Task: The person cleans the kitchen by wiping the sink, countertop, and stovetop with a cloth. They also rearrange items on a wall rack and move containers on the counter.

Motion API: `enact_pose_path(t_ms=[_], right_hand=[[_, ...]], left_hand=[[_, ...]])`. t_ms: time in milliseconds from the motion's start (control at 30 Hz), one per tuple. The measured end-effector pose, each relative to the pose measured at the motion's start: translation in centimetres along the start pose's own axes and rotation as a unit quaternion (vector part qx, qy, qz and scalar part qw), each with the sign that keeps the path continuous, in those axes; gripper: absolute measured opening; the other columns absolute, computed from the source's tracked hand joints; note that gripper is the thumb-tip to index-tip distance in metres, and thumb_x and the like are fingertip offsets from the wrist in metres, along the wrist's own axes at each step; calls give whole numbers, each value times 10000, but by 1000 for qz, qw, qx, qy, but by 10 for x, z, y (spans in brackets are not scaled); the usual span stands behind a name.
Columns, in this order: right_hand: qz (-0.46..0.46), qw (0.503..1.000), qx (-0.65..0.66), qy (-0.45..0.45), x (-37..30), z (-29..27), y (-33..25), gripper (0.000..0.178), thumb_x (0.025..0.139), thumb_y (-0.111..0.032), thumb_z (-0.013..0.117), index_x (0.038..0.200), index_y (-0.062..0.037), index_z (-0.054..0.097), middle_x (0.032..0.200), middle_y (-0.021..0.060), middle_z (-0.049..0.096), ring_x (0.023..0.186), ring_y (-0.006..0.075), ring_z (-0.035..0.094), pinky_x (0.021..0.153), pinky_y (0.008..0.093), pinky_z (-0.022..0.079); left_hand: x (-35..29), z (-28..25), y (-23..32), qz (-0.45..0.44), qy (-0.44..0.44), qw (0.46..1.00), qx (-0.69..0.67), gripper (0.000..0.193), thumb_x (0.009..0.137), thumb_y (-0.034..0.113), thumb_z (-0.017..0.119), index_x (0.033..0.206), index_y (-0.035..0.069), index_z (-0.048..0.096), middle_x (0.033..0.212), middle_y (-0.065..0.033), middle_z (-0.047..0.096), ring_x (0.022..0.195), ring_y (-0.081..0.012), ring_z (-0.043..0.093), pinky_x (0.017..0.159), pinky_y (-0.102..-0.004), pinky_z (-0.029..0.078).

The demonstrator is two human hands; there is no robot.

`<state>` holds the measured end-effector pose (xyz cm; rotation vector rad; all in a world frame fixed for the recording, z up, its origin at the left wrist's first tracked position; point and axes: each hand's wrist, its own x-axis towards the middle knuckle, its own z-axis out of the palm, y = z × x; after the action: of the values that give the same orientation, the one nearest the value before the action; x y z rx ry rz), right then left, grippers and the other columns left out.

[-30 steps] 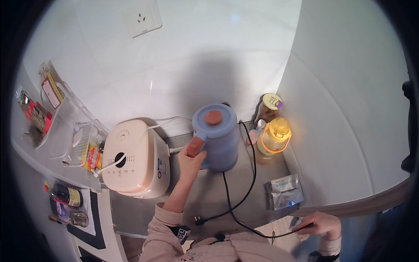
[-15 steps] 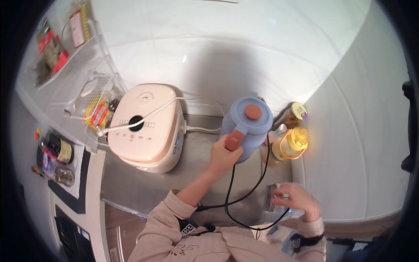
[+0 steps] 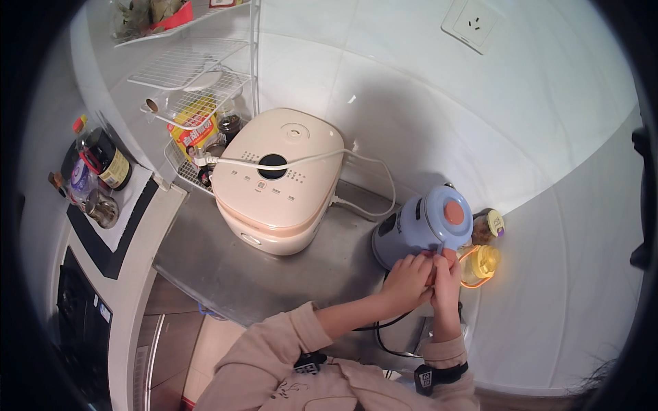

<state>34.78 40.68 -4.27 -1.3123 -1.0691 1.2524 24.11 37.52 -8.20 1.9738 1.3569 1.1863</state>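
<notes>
A blue electric kettle (image 3: 411,222) with a reddish-orange lid button stands on the metal counter, its handle toward me. My left hand (image 3: 408,281) is closed round the handle from the left. Against it, my right hand (image 3: 447,275) is closed on the handle's upper part from the right. Between them the two hands hide most of the handle. Below my wrists a black cord (image 3: 391,346) loops over the counter, partly covered by my forearms. Just right of the kettle are a bottle with a yellow lid (image 3: 487,260) and a jar with a pale lid (image 3: 493,222).
Left of the kettle stands a cream rice cooker (image 3: 277,181), a white cord lying across its lid. A white wire rack (image 3: 185,65) holds packets and jars behind it. Dark sauce bottles (image 3: 103,161) stand at far left. A wall socket (image 3: 470,25) is above.
My right hand has come up from the counter's front right to the kettle handle, beside my left hand. The view has shifted, so the cooker and kettle appear further right.
</notes>
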Motion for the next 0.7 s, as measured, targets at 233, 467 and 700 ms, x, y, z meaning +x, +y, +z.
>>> enact_pose_path(t_ms=[233, 467, 700], right_hand=[[-48, 999, -7, 12, 5, -8, 11, 121, 835, -9, 632, 879, -31, 522, 659, 35, 549, 495, 119, 527, 483, 254, 434], [-45, 998, -27, 24, -7, -19, 22, 127, 832, 0, 644, 885, -30, 533, 673, 27, 553, 487, 105, 522, 440, 244, 398], [-10, 998, -18, -55, 12, -36, 15, 142, 764, 35, 622, 858, -24, 533, 647, 23, 536, 479, 113, 517, 422, 255, 386]], left_hand=[[-70, -20, -67, -72, -153, 986, -5, 471, 828, 281, 680, 1202, 22, 561, 1177, -174, 528, 1104, -364, 515, 951, -443, 429], [-124, -38, -120, -158, -129, 979, -14, 383, 835, 245, 665, 1146, 31, 604, 1139, -167, 559, 1094, -362, 539, 954, -431, 447], [-134, -55, -122, -176, -98, 978, -58, 357, 841, 215, 675, 1143, 39, 603, 1126, -162, 556, 1066, -340, 544, 925, -400, 453]])
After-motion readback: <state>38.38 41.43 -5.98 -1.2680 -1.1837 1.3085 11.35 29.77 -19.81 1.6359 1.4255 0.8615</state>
